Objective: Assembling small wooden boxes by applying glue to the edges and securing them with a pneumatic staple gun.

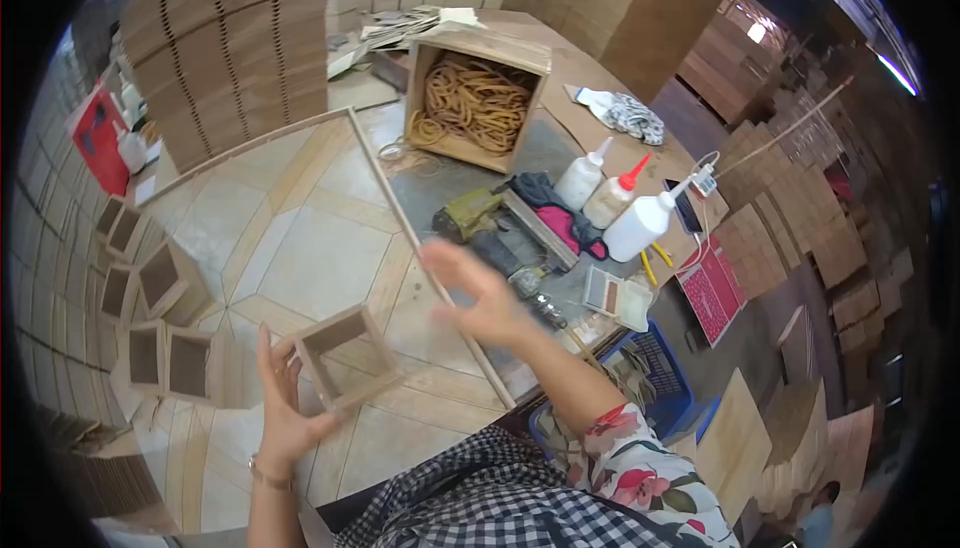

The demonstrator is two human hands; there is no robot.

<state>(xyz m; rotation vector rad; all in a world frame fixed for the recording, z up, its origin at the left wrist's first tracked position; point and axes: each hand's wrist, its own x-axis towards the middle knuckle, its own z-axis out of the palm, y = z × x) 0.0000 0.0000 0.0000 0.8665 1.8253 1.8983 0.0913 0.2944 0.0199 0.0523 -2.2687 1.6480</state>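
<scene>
The worktop (330, 238) fills the middle, its tile-patterned part bordered by a thin wooden strip (385, 183) that runs along the far side, then bends back toward the person's checked garment (480, 493). A tall stack of brown panels (225, 48) closes off the far left corner, so the widest stretch of visible tile lies between that stack, the strip and the hands. Right of the strip the surface is crowded with tools and cloths, leaving narrow gaps. Beyond its near right edge, lower down, sits a blue basket (668, 358) holding loose, pale pieces. Near the far side, just outside the strip, an open wooden crate (480, 45) faces the person, heaped with tan, looped bands (475, 98). At the left margin a cluster of small boxes (168, 278) stands with openings showing dark inner walls. One more, the small wooden box (335, 333), is tilted over the tiles in front of the person; whether it has a base cannot be told. The left hand (285, 413) pinches it at its near left corner, thumb along the lower edge and fingers at the side. The right hand (485, 308), blurred, has its fingers loosely spread above the strip, apart from the box. Smallest are three white squeeze bottles (640, 228), grouped beside the cloths; one has a red tip.
</scene>
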